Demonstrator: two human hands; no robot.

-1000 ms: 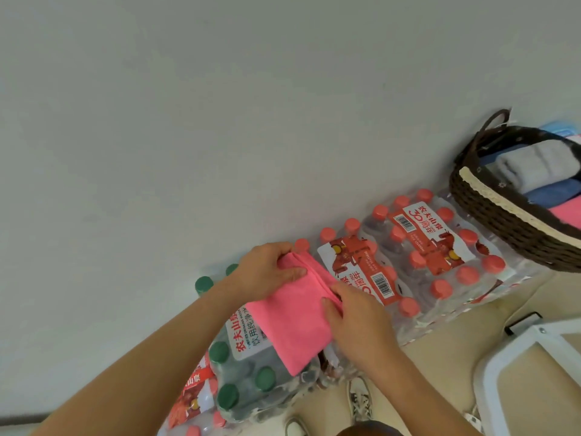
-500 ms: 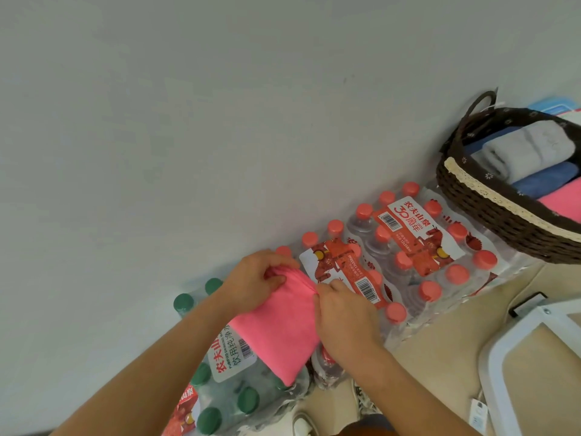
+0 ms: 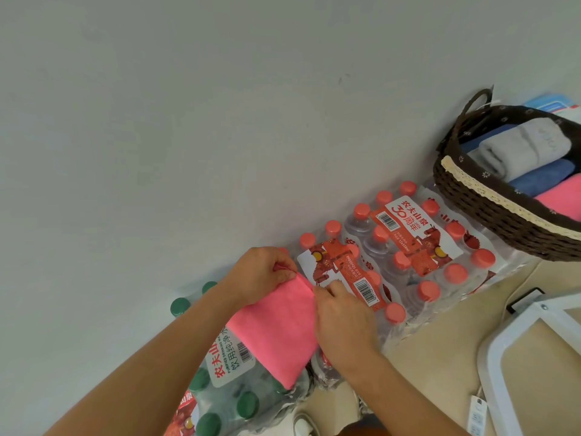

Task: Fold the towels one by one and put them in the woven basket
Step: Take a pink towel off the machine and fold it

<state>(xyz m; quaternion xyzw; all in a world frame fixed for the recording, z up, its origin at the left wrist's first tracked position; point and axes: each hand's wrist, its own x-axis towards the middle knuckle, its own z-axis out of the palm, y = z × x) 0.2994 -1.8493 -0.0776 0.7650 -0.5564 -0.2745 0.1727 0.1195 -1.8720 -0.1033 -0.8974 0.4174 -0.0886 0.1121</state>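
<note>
One pink towel [image 3: 276, 328] lies folded between my two hands. My left hand [image 3: 261, 273] pinches its far corner; my right hand [image 3: 342, 319] pinches the near-side edge opposite, fingers curled. Directly beneath the grip sits a green-capped bottle pack [image 3: 226, 394]. Just right of the grip lies a red-capped bottle pack [image 3: 408, 247]. Farther right, well apart, the woven basket [image 3: 490, 202] holds a grey towel [image 3: 522, 146], a blue towel [image 3: 540, 177] and a second pink one [image 3: 562, 199].

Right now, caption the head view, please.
Left hand and right hand hold a pink towel atop bottle packs; woven basket nearby.
</note>
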